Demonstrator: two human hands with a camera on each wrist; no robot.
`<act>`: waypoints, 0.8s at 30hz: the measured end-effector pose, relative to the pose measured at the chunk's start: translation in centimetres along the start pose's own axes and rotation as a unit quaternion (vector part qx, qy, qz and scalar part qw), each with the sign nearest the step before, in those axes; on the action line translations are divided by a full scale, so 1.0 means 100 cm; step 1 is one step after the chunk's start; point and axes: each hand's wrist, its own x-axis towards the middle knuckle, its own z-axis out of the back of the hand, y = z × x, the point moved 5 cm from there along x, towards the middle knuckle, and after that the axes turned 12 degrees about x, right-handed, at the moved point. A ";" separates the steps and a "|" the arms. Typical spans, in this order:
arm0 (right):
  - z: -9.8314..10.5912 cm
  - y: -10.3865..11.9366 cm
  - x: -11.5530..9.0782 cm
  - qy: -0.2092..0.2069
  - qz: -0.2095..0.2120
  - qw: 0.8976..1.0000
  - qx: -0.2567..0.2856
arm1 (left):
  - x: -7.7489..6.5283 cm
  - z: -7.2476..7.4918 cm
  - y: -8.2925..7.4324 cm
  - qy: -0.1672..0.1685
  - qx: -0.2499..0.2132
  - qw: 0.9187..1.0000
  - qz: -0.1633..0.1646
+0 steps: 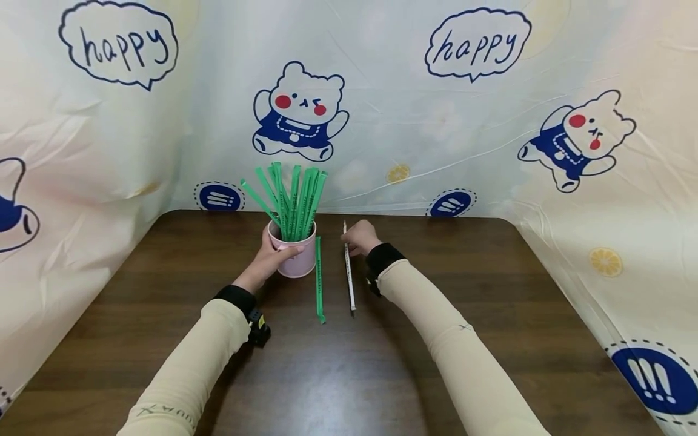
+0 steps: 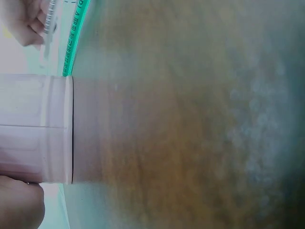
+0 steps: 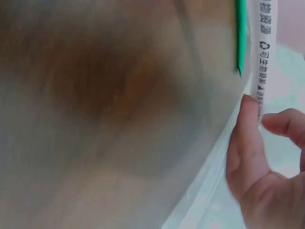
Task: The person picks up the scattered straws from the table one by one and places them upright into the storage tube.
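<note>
My left hand [image 1: 265, 260] grips a pink bucket-shaped cup [image 1: 297, 264] from its left side, thumb across the front. Upright and fanned in the cup stand several green-wrapped straws [image 1: 294, 203]. Just right of the cup, one more green-wrapped straw [image 1: 319, 281] lies lengthwise on the table. My right hand [image 1: 362, 237] pinches a white paper-wrapped straw [image 1: 349, 278] near its far end. Printed characters show along this white wrapper [image 3: 265, 43] in the right wrist view, with thumb and fingers at its end. In the left wrist view the cup's base [image 2: 57, 129] is close beside the table surface.
The brown wooden table [image 1: 436, 303] has rounded far corners. A pale cloth [image 1: 382, 151] printed with bears and "happy" bubbles hangs behind it and along both sides. The cup stands near the table's far edge.
</note>
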 end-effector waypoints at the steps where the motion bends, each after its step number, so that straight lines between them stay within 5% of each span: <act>1: 0.005 0.001 0.001 0.004 0.001 1.000 0.023 | 0.000 0.000 0.000 0.001 0.000 1.000 0.001; 5: 0.028 -0.020 0.055 0.044 0.065 0.990 0.115 | 0.000 0.000 0.001 -0.005 -0.002 1.000 -0.002; 8: 0.043 -0.011 0.060 0.044 0.095 0.985 0.141 | 0.000 0.000 0.000 -0.010 0.000 1.000 -0.004; 15: 0.069 0.071 -0.020 -0.002 0.098 0.991 0.085 | 0.003 -0.001 0.003 -0.006 0.001 1.000 0.001; 19: 0.084 0.109 -0.037 -0.024 0.126 0.988 0.089 | 0.012 -0.002 0.012 -0.008 -0.002 1.000 -0.003; 24: 0.091 0.147 -0.034 -0.041 0.173 0.977 0.119 | 0.023 -0.001 0.025 -0.015 0.008 1.000 -0.008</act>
